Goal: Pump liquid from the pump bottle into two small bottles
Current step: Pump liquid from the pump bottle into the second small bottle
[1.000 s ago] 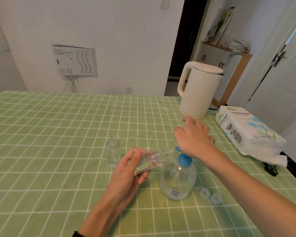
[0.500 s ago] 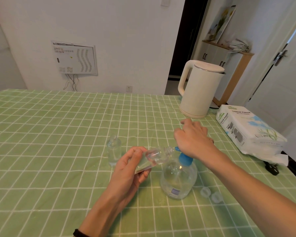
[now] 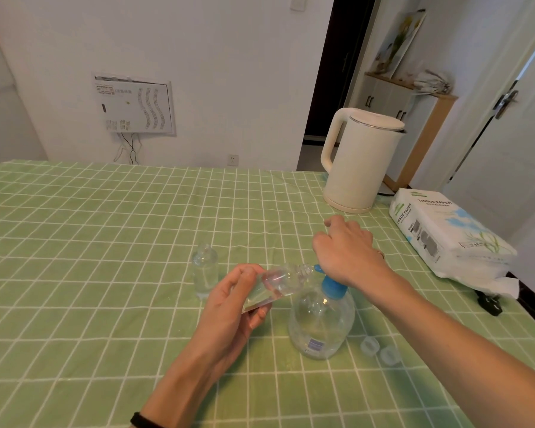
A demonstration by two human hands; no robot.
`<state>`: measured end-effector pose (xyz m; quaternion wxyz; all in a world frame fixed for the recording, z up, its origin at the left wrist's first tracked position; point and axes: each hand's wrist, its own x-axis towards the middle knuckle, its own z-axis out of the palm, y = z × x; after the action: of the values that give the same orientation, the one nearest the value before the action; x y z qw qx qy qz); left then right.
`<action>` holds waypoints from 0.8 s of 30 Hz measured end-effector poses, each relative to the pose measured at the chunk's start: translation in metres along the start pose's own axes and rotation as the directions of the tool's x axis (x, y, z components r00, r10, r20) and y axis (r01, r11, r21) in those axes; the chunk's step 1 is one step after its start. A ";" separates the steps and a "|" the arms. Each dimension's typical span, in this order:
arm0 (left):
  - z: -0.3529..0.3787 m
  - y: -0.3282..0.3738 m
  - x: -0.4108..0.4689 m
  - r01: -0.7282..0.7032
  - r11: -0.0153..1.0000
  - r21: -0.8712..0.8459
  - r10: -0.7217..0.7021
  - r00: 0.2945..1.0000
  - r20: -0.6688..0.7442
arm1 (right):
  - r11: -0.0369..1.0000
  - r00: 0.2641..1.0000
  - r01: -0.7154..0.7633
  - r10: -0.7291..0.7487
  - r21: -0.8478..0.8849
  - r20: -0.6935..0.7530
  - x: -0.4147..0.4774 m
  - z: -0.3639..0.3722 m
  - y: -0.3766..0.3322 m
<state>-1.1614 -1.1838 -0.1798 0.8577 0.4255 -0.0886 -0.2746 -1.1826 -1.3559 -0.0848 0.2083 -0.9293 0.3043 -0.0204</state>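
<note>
A clear round pump bottle (image 3: 320, 322) with a blue pump head (image 3: 331, 285) stands on the green checked tablecloth. My right hand (image 3: 346, 251) lies palm down on top of the pump head and hides most of it. My left hand (image 3: 232, 307) grips a small clear bottle (image 3: 280, 281), tilted on its side with its open neck at the blue nozzle. A second small clear bottle (image 3: 204, 271) stands upright and uncapped to the left of my left hand.
Two small clear caps (image 3: 379, 350) lie on the cloth right of the pump bottle. A cream kettle (image 3: 359, 162) stands at the back right, next to a pack of tissue paper (image 3: 445, 236). A black plug (image 3: 488, 304) lies by the right table edge.
The hands and bottles keep their positions. Only the view has shifted slightly.
</note>
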 end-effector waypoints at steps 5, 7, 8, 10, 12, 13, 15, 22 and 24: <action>-0.003 0.001 0.000 0.002 1.000 -0.003 -0.002 1.000 0.003 | 1.000 1.000 0.014 -0.014 -0.006 -0.002 0.002 -0.006 0.000; -0.003 0.001 0.000 0.009 1.000 -0.002 -0.009 1.000 0.002 | 1.000 1.000 0.014 -0.014 -0.005 0.002 0.004 -0.006 0.000; -0.003 0.001 0.000 0.012 1.000 -0.003 -0.012 1.000 0.001 | 1.000 1.000 0.010 -0.010 0.000 0.005 0.004 -0.005 0.000; -0.004 0.001 0.001 0.013 1.000 -0.004 -0.013 1.000 -0.003 | 1.000 1.000 -0.003 0.003 0.010 0.014 0.005 -0.003 -0.001; -0.004 0.002 0.001 0.012 1.000 0.003 -0.012 1.000 -0.007 | 1.000 1.000 -0.009 0.009 -0.001 0.029 0.005 0.001 0.000; -0.004 0.002 0.001 0.013 1.000 0.008 -0.013 1.000 -0.006 | 1.000 0.999 -0.008 0.008 -0.005 0.038 0.005 0.002 0.000; -0.003 0.002 0.000 0.015 1.000 0.013 -0.015 1.000 0.001 | 1.000 0.999 -0.011 0.011 -0.005 0.042 0.004 0.003 0.001; -0.003 0.002 0.000 0.007 1.000 0.015 -0.007 1.000 0.015 | 1.000 1.000 -0.003 0.003 0.010 0.023 0.004 -0.005 0.000; -0.004 0.001 0.000 0.006 1.000 0.014 -0.006 1.000 0.015 | 1.000 1.000 -0.002 0.002 0.019 0.022 0.005 -0.005 0.000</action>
<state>-1.1589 -1.1803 -0.1814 0.8532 0.4297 -0.0954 -0.2798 -1.1797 -1.3607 -0.0809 0.2205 -0.9271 0.3029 -0.0131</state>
